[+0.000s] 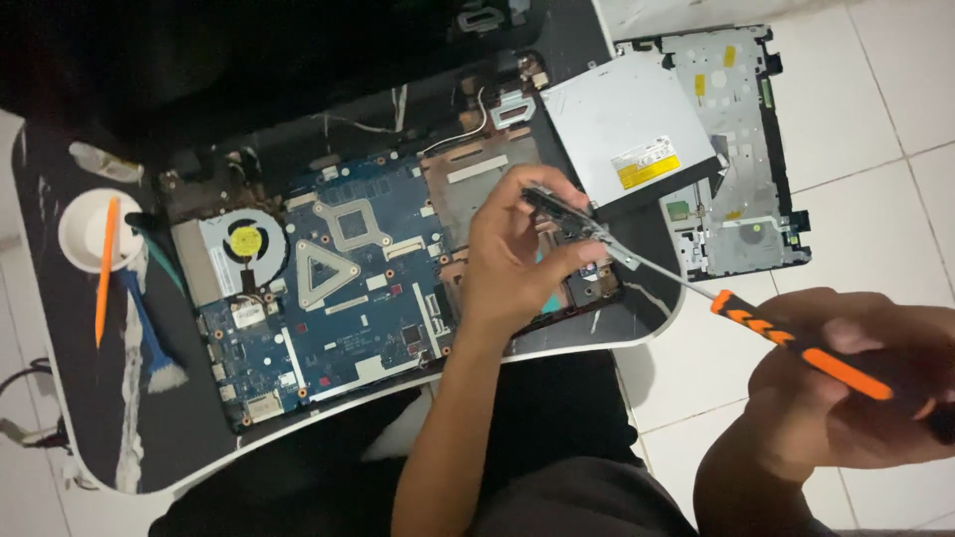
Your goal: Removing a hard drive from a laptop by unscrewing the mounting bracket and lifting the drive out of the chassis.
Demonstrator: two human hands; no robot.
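Over the open laptop (328,288), left hand (512,264) pinches a bracket (582,224); right hand (856,388) grips the screwdriver (756,323), tip angled up-left into it.

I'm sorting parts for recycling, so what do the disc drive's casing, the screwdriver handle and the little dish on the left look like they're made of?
The optical drive casing looks like bare sheet metal: flat, dull silver-grey, with a matte sheen. The screwdriver handle in the right hand seems moulded plastic or rubber, orange with black, and its shaft is shiny metal. The small white dish looks like plastic, possibly ceramic: smooth and opaque, too small to tell.
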